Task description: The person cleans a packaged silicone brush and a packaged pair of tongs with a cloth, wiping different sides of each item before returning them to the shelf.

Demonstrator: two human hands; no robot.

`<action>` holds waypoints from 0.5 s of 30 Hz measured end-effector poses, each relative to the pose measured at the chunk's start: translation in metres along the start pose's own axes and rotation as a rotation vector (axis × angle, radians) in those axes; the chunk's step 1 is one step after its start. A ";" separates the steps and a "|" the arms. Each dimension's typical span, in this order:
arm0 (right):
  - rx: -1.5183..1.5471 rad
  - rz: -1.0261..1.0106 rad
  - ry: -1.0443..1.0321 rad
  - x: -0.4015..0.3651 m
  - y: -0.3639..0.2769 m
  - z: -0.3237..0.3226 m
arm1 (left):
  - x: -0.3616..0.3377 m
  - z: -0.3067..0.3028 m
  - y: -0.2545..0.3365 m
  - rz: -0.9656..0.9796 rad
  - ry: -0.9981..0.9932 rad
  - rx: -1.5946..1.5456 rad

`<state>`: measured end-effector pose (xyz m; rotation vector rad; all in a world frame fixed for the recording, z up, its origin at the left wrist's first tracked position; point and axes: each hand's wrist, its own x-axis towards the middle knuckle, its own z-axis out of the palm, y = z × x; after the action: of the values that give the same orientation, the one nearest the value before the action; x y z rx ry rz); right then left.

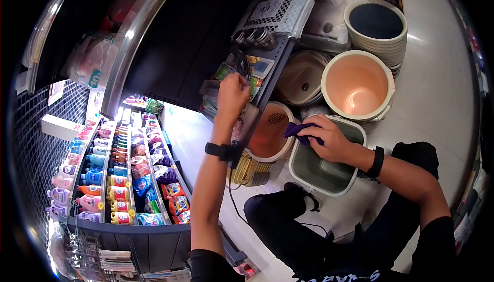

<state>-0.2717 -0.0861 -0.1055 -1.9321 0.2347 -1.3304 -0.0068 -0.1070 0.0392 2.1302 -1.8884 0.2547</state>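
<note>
Seen remotely through my head camera: the right hand (329,140), its fingers curled inward, gripped a crumpled purple cloth (296,130), which protruded from the hand's left side. Below this hand I saw a grey-green rectangular bin (313,164); whether cloth and bin touched, I could not tell. Just left of the right hand stood a perforated terracotta-coloured bin (266,140); beyond it and to its right, an orange-lined round bin (355,81).

The left hand (234,94), fingers bent and partly closed, was among packaged goods (260,66) on a dark shelf (285,50). Whether it had hold of a packet, I could not tell. Farther beyond it lay small dark-lidded jars (262,38). Well left of its forearm, I observed rows of detergent bottles (119,194).
</note>
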 end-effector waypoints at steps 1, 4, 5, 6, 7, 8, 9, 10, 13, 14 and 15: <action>-0.001 0.004 0.000 0.000 0.001 0.000 | -0.001 -0.006 0.003 -0.063 -0.097 0.025; 0.004 0.016 -0.001 -0.002 0.002 0.001 | 0.002 -0.018 0.016 -0.220 -0.151 0.073; 0.005 0.020 -0.002 -0.001 0.003 0.001 | 0.004 -0.016 0.014 -0.223 -0.113 0.077; 0.004 0.018 -0.005 -0.001 0.002 0.001 | 0.006 -0.011 0.011 -0.227 -0.075 0.081; 0.002 0.017 -0.008 0.000 0.002 0.001 | 0.008 -0.007 0.009 -0.229 -0.038 0.085; -0.002 0.016 -0.009 0.000 0.002 0.001 | 0.009 -0.003 0.007 -0.247 0.012 0.079; -0.003 0.015 -0.011 0.000 0.002 0.000 | 0.011 0.000 0.007 -0.265 0.063 0.071; -0.003 0.016 -0.014 0.000 0.002 0.001 | 0.013 0.004 0.007 -0.282 0.111 0.062; -0.008 0.018 -0.020 0.000 0.002 0.000 | 0.020 0.022 -0.010 -0.229 0.126 0.153; -0.010 0.018 -0.021 0.000 0.002 0.000 | 0.025 0.026 -0.015 -0.286 0.024 0.164; -0.010 0.019 -0.020 0.000 0.003 0.000 | 0.029 0.020 -0.006 -0.344 -0.079 0.176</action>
<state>-0.2709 -0.0877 -0.1076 -1.9463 0.2499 -1.2990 0.0022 -0.1402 0.0285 2.5710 -1.5492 0.2738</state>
